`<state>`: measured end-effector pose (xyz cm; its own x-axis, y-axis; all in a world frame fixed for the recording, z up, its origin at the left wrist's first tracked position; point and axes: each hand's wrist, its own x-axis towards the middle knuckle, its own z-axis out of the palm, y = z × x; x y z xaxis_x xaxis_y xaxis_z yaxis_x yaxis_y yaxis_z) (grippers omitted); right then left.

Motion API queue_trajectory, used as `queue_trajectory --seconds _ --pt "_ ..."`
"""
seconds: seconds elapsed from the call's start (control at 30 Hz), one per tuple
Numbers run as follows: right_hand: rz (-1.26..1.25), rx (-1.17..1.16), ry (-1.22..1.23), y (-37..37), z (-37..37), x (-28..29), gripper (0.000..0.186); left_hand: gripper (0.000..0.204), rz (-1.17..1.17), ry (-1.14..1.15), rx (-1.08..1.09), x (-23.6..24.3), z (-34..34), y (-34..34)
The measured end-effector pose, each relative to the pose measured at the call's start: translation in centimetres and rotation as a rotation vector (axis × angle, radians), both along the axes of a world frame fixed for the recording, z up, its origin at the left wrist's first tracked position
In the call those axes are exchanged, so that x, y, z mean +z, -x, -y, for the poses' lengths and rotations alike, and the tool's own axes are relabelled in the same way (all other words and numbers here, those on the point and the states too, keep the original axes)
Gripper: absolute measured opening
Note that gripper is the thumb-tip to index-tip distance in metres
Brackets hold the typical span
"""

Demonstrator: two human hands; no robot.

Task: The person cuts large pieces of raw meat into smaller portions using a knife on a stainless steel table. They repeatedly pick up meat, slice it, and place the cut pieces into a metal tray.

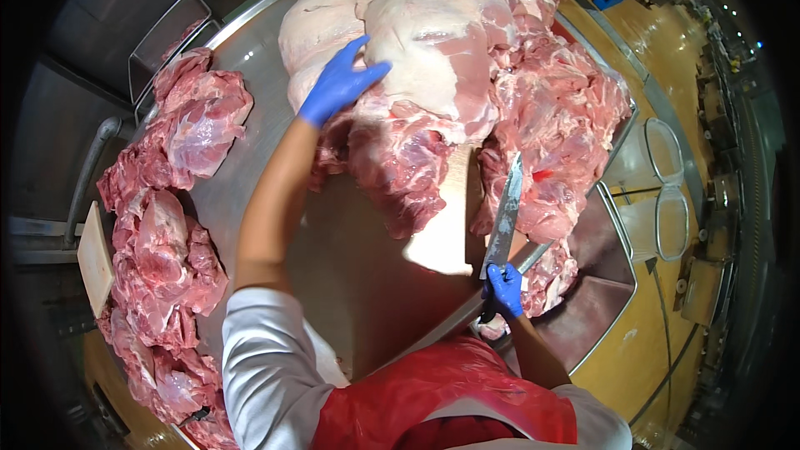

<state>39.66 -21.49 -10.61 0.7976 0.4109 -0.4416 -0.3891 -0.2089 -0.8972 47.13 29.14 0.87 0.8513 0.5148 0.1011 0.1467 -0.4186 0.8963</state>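
A large cut of raw meat with a pale fat layer [417, 33] lies at the far middle of the steel table [333, 242]. Against its left side rests my left hand [340, 82], blue-gloved, thumb and fingers spread apart. My right hand [504, 287], in a blue glove too, is closed round the handle of a knife [506, 210]. The long blade points away from me, beside a heap of trimmed red meat [558, 125]. Between the fat-covered cut and the knife, part of a white cutting board [447, 233] shows; the meat hides its far portion.
Several pieces of raw meat [162, 258] line the table's left edge, near a pale board [96, 258]. A metal bin [596, 317] stands beyond the near right edge, with meat at its side. Two clear containers [665, 150] are farther right, over a yellowish floor [633, 350].
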Motion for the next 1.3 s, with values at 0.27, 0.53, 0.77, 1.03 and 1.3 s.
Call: queue_trajectory --seconds 0.27,0.53,0.77,1.03,1.3 --pt "0.081 0.062 -0.075 0.1 -0.7 0.1 0.013 0.009 0.102 0.732 -0.058 -4.1 -7.6 -6.0" --pt "0.061 0.031 -0.099 0.4 -0.9 0.6 0.021 0.009 0.141 0.794 0.108 -5.9 2.8 -2.6" --pt "0.120 0.019 -0.088 0.1 -1.2 1.7 0.028 0.008 0.062 0.633 0.074 -7.2 9.1 4.5" --pt "0.250 -0.024 -0.088 -3.0 -1.0 4.4 0.024 0.040 0.065 0.424 0.132 -4.3 14.2 11.9" --pt "0.352 0.088 -0.002 -5.5 -1.0 5.8 0.024 0.024 0.000 0.776 0.022 -3.3 23.1 22.6"
